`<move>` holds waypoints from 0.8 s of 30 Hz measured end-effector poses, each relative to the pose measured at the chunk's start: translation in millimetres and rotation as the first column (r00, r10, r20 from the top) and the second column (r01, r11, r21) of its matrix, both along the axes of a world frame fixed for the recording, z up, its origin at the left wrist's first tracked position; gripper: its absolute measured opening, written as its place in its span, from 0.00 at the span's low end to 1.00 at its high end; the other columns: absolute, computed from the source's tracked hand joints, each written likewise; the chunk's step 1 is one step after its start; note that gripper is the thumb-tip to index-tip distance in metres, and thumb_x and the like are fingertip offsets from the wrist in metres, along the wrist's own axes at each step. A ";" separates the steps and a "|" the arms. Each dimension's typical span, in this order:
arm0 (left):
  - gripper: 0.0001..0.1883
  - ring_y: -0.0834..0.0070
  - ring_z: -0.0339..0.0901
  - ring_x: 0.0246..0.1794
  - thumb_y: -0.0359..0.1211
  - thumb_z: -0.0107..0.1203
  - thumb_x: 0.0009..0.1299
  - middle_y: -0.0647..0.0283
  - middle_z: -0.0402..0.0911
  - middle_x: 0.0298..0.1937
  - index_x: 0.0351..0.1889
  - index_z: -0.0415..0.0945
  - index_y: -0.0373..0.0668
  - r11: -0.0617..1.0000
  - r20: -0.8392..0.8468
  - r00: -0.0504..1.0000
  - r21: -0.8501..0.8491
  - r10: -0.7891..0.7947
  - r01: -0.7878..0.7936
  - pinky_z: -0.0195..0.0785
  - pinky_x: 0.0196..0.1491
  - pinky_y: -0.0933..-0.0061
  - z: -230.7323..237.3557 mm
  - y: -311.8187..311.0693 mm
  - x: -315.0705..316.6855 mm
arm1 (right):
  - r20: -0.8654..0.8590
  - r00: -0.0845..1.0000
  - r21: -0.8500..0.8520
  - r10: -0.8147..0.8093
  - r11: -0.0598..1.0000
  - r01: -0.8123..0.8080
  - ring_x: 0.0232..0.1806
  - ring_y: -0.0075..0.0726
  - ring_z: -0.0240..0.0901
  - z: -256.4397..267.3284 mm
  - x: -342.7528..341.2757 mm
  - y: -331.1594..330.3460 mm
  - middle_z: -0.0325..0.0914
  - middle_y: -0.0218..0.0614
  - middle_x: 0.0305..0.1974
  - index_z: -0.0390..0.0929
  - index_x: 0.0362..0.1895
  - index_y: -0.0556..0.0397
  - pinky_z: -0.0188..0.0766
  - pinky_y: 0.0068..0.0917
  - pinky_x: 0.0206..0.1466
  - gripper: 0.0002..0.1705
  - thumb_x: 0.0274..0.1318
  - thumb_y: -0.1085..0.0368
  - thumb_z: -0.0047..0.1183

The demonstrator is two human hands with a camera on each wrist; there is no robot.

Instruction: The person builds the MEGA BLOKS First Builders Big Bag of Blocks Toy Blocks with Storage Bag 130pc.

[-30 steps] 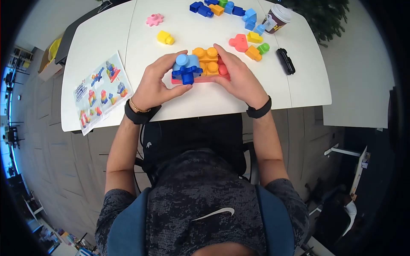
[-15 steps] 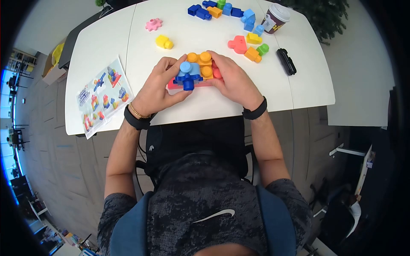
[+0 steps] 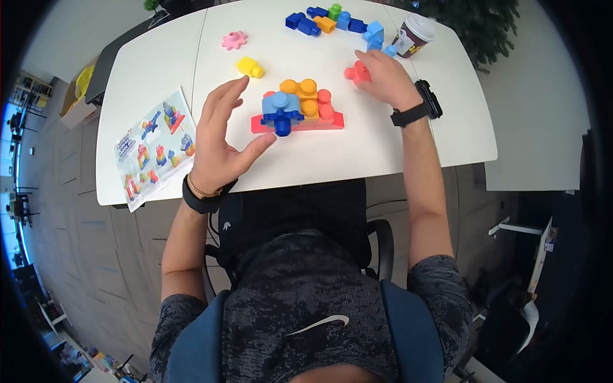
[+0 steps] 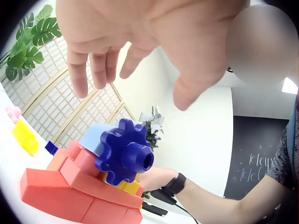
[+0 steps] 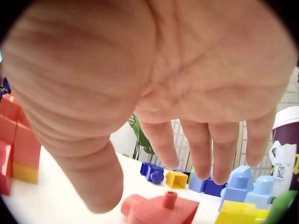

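A built toy-block model stands near the table's front, with a red base (image 3: 329, 122), orange blocks (image 3: 308, 92), a light blue block (image 3: 278, 102) and a dark blue gear (image 4: 110, 154) on its front. My left hand (image 3: 220, 143) is beside the model on its left, fingers spread and apart from it, holding nothing. My right hand (image 3: 391, 82) reaches over the loose blocks at the right, fingers extended. Below its palm and thumb lies a loose red block (image 5: 161, 210) with a peg on it; a yellow block (image 5: 236, 212) sits close by, hidden by the hand in the head view.
At the back is a cluster of blue, orange and green blocks (image 3: 324, 24), with a paper cup (image 3: 414, 37) at its right. A pink gear (image 3: 234, 41) and a yellow block (image 3: 249, 67) lie back left. A picture leaflet (image 3: 155, 148) covers the left side. A black case (image 3: 434, 99) lies beside my right wrist.
Both hands held the model's sides earlier. My right hand has let go and moved right and away to the loose red block. My left hand has loosened and drawn slightly left.
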State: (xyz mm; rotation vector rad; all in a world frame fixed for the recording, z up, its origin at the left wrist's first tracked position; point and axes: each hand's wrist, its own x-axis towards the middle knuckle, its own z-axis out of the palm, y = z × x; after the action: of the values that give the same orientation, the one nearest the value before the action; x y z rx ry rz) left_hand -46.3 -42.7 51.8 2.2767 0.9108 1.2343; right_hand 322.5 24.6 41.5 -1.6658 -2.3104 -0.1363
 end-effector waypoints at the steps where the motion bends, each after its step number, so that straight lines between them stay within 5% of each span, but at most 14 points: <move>1: 0.42 0.59 0.75 0.70 0.39 0.74 0.65 0.50 0.75 0.69 0.76 0.69 0.38 0.999 0.079 0.996 -0.028 0.047 -0.045 0.75 0.65 0.58 -0.4 -1.4 0.0 | 0.111 0.993 -0.098 -0.037 0.994 0.048 0.55 0.55 0.81 -5.2 5.4 6.9 0.83 0.49 0.53 0.79 0.63 0.54 0.79 0.45 0.57 0.32 0.52 0.65 0.69; 3: 0.37 0.61 0.76 0.69 0.35 0.71 0.67 0.51 0.76 0.67 0.74 0.70 0.38 0.997 0.128 0.990 -0.046 0.060 -0.055 0.76 0.64 0.60 -1.5 1.1 -3.3 | 0.120 0.993 -0.112 0.002 0.994 0.011 0.54 0.55 0.82 -13.6 12.1 22.3 0.84 0.48 0.50 0.80 0.59 0.54 0.79 0.45 0.57 0.31 0.48 0.63 0.70; 5: 0.34 0.63 0.77 0.68 0.30 0.69 0.68 0.52 0.77 0.66 0.73 0.71 0.38 0.996 0.178 0.982 -0.070 0.071 -0.059 0.77 0.62 0.62 -3.5 5.2 -6.1 | 0.156 0.988 -0.378 -0.022 0.922 0.080 0.56 0.57 0.80 -9.2 9.5 30.1 0.83 0.50 0.54 0.78 0.66 0.56 0.78 0.42 0.59 0.39 0.47 0.61 0.73; 6: 0.31 0.65 0.78 0.66 0.28 0.66 0.70 0.53 0.77 0.66 0.72 0.72 0.37 0.993 0.209 0.977 -0.120 0.050 -0.025 0.77 0.62 0.63 -4.6 8.5 -9.0 | 0.159 0.987 -0.378 -0.020 0.922 0.079 0.56 0.57 0.80 -6.3 9.6 33.0 0.83 0.50 0.54 0.78 0.66 0.56 0.78 0.42 0.59 0.39 0.47 0.61 0.73; 9: 0.19 0.70 0.83 0.57 0.27 0.57 0.78 0.57 0.84 0.57 0.66 0.78 0.36 0.975 0.290 0.952 -0.220 0.098 -0.034 0.77 0.57 0.70 -4.0 32.0 -11.7 | 0.036 0.999 -0.326 -0.040 0.944 0.050 0.50 0.53 0.83 17.8 -6.2 41.0 0.85 0.48 0.49 0.80 0.61 0.56 0.79 0.40 0.55 0.34 0.50 0.57 0.72; 11: 0.16 0.74 0.84 0.53 0.33 0.56 0.81 0.60 0.87 0.51 0.62 0.81 0.36 0.932 0.166 0.979 -0.359 0.115 -0.049 0.77 0.55 0.72 2.9 74.0 -17.0 | -0.303 0.943 0.056 0.138 0.990 -0.127 0.42 0.51 0.84 28.6 -19.5 46.8 0.84 0.48 0.41 0.81 0.49 0.59 0.81 0.39 0.47 0.29 0.50 0.50 0.73; 12: 0.17 0.75 0.85 0.52 0.36 0.56 0.81 0.59 0.88 0.50 0.62 0.81 0.36 0.917 0.088 0.989 -0.391 0.116 -0.073 0.77 0.55 0.73 -1.3 105.0 -19.8 | -0.371 0.921 0.052 0.121 0.993 -0.110 0.38 0.40 0.83 44.1 -35.7 42.9 0.84 0.43 0.38 0.78 0.47 0.59 0.81 0.32 0.43 0.31 0.52 0.48 0.74; 13: 0.19 0.76 0.85 0.51 0.39 0.57 0.82 0.59 0.89 0.49 0.61 0.82 0.36 0.902 0.010 0.994 -0.419 0.113 -0.098 0.77 0.55 0.73 -7.9 136.4 -19.0 | -0.371 0.920 0.055 0.123 0.992 -0.110 0.38 0.40 0.83 42.3 -43.5 46.3 0.84 0.43 0.38 0.78 0.47 0.59 0.81 0.32 0.43 0.31 0.52 0.48 0.74; 15: 0.26 0.67 0.87 0.54 0.45 0.62 0.77 0.53 0.89 0.53 0.63 0.81 0.36 0.882 -0.108 0.963 -0.387 0.245 -0.268 0.77 0.57 0.70 -15.2 181.9 -8.2 | -0.861 0.503 -0.056 0.071 0.971 -0.234 0.37 0.31 0.83 36.8 -52.5 56.6 0.84 0.40 0.39 0.76 0.50 0.59 0.80 0.28 0.40 0.29 0.58 0.50 0.71; 16: 0.26 0.67 0.87 0.54 0.45 0.62 0.77 0.53 0.89 0.53 0.63 0.81 0.36 0.886 -0.103 0.963 -0.378 0.248 -0.269 0.77 0.57 0.70 -26.6 203.8 -4.7 | -0.933 0.352 -0.028 0.074 0.961 -0.275 0.33 0.25 0.81 34.7 -58.4 55.9 0.83 0.36 0.37 0.73 0.54 0.58 0.76 0.24 0.33 0.27 0.61 0.53 0.68; 18: 0.30 0.55 0.85 0.58 0.46 0.68 0.67 0.47 0.87 0.56 0.63 0.81 0.38 0.902 -0.306 0.854 0.039 0.421 -0.431 0.76 0.64 0.59 -56.4 242.4 -1.1 | -0.967 0.253 -0.058 0.015 0.959 -0.279 0.34 0.24 0.79 17.3 -52.6 59.3 0.83 0.36 0.39 0.74 0.53 0.55 0.72 0.22 0.32 0.24 0.63 0.54 0.66; 20: 0.31 0.52 0.83 0.60 0.47 0.68 0.65 0.46 0.86 0.56 0.64 0.81 0.39 0.910 -0.407 0.825 0.037 0.391 -0.413 0.75 0.65 0.57 -77.3 262.0 -1.3 | -0.986 0.131 -0.138 -0.105 0.950 -0.280 0.30 0.21 0.73 7.9 -49.1 55.5 0.80 0.31 0.37 0.75 0.50 0.50 0.60 0.19 0.26 0.18 0.69 0.52 0.61; 23: 0.29 0.51 0.83 0.59 0.46 0.69 0.63 0.47 0.86 0.55 0.60 0.83 0.41 0.922 -0.537 0.797 -0.086 0.276 -0.377 0.75 0.65 0.56 -83.6 276.5 -6.3 | -0.955 -0.005 -0.273 -0.296 0.888 -0.371 0.27 0.19 0.70 -0.3 -39.0 45.6 0.75 0.27 0.34 0.74 0.53 0.50 0.56 0.19 0.23 0.22 0.72 0.46 0.58; 24: 0.30 0.52 0.84 0.57 0.46 0.69 0.64 0.47 0.87 0.54 0.60 0.82 0.39 0.930 -0.526 0.808 -0.082 0.266 -0.360 0.76 0.63 0.57 -83.9 277.6 -9.2 | -0.916 -0.041 -0.347 -0.399 0.839 -0.419 0.27 0.20 0.68 -2.5 -34.0 45.5 0.74 0.26 0.35 0.75 0.51 0.47 0.51 0.18 0.22 0.23 0.77 0.41 0.49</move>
State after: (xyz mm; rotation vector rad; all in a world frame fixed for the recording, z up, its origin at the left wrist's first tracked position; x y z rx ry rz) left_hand -55.5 234.9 -32.1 2.4053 1.5755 0.6142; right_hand 288.5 70.1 39.0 -1.0469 -1.0133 1.4842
